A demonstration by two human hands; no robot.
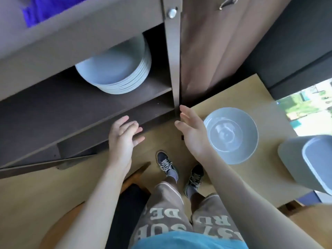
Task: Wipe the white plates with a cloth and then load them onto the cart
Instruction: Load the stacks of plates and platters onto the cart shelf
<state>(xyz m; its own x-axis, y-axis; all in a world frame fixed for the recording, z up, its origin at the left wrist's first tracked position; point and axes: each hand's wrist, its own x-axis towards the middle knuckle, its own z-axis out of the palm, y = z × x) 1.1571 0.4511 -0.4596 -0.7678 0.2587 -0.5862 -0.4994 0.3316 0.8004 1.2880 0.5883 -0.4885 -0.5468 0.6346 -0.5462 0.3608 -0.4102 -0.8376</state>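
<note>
A stack of several white plates (116,72) sits on the middle shelf of a dark brown cart (53,112), partly hidden under the top shelf. My left hand (124,139) hovers below the shelf edge with relaxed fingers, holding nothing. My right hand (192,130) is stretched out flat beside the cart's upright post (175,69), also empty. Just right of that hand, more white plates (231,133) stand stacked on a light wooden table (265,97). A blue cloth (50,9) lies on the cart's top shelf at the upper left.
A grey rectangular bin (309,160) stands at the table's right edge. A brown curtain (215,51) hangs behind the cart. A wooden chair (136,175) with a dark seat is beside my legs, and my feet are on the wooden floor.
</note>
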